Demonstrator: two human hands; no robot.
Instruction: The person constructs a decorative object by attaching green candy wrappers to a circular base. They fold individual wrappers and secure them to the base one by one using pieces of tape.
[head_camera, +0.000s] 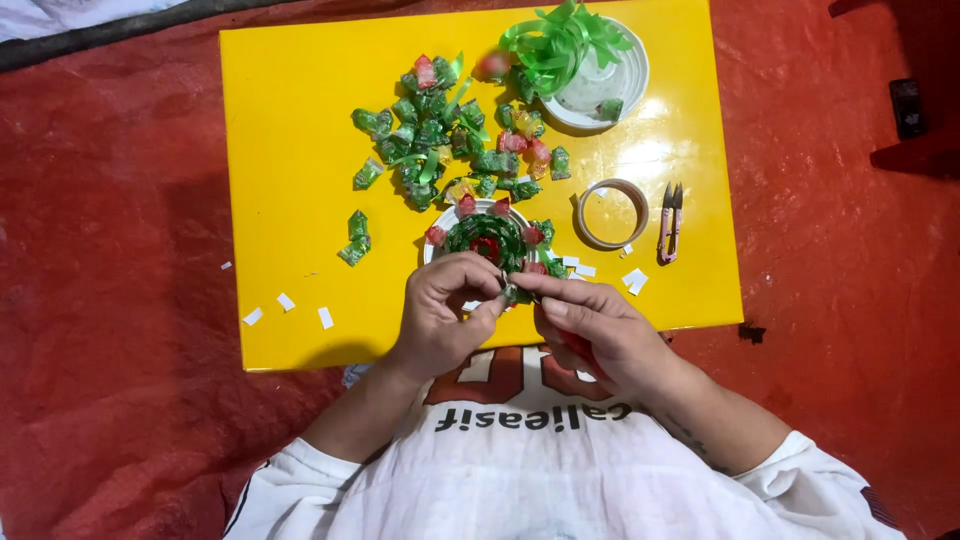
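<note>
Red floor covering surrounds the yellow board; open yellow from 9 to 11 o'clock. Pile of folded green and red pieces at 12, white lid with green ribbon at 1, tape roll and snips at 3 — near the right edge. Left hand and right hand pinch one small folded green piece at the board's 6 o'clock edge, just below the white disc rosette.
</note>
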